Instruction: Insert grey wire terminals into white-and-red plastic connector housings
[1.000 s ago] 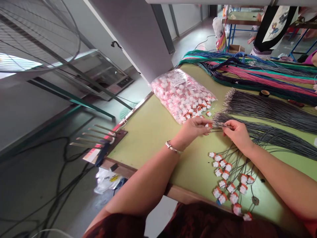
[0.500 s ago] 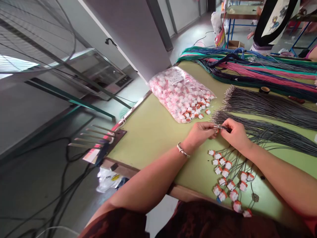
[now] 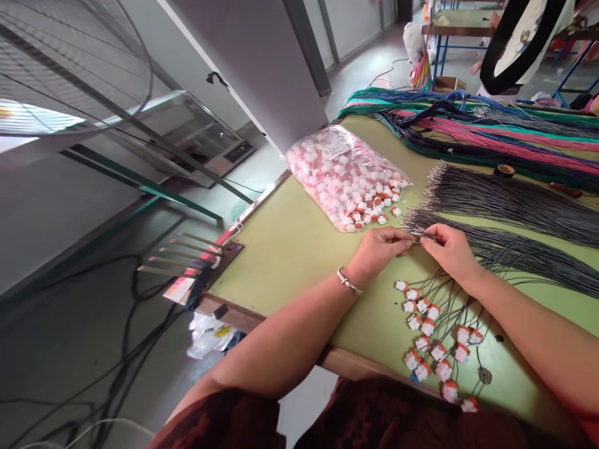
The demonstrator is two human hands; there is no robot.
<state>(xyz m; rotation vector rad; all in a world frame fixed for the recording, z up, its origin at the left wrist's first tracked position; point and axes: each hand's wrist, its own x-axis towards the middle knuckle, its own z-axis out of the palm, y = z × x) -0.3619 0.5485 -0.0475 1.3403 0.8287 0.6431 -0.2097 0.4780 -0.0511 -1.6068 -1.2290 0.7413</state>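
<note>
My left hand [image 3: 384,251] is closed in a pinch over the table; a small connector, whose orange-and-white edge showed at the fingertips a moment ago, is mostly hidden in it. Facing it, my right hand [image 3: 448,251] pinches a thin dark wire close to its metal tip. The two sets of fingertips almost meet. Behind the hands lies a bundle of dark wires [image 3: 524,249] with bare metal ends pointing left. Below the right hand, several white-and-orange connectors [image 3: 438,352] lie on the table with dark wires running from them.
A clear bag of connectors [image 3: 344,178] lies open toward my hands, some spilling out. Beyond are another dark wire bundle [image 3: 510,199], a tape roll [image 3: 504,170] and coloured wires [image 3: 468,134]. A pronged metal rack [image 3: 210,265] sits at the table's left edge, near a fan [image 3: 75,68].
The right fingers have shifted slightly around the wire, and the orange edge at the left fingertips is now covered. The whole view has moved a little; the loose connectors lie as before.
</note>
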